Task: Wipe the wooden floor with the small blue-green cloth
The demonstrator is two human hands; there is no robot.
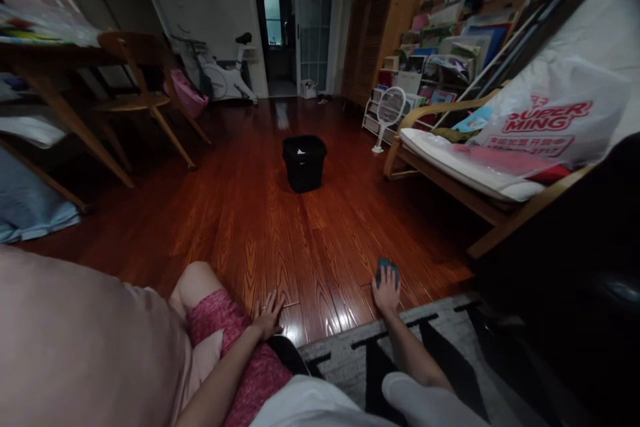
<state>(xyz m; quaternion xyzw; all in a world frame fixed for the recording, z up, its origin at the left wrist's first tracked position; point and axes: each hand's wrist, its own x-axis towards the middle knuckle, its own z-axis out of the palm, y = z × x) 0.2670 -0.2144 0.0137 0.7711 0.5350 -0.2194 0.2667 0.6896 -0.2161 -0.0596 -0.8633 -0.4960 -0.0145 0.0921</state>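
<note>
My right hand presses down on a small dark blue-grey cloth, which looks folded and lies on the shiny red-brown wood floor. Its fingers stretch over the cloth's top. To the left, my left hand has its fingers spread, with a ring on one of them, and holds nothing. Whether it touches the floor I cannot tell. Just below it is a dark rounded object with a pale rim, partly hidden. Farther ahead stands a black bin with something small and white at its top.
Another person in a beige top and pink shorts sits close on the left. A grey-and-black rug lies below my hands. A wooden armchair bearing a plastic bag stands right; a wooden chair and table stand left.
</note>
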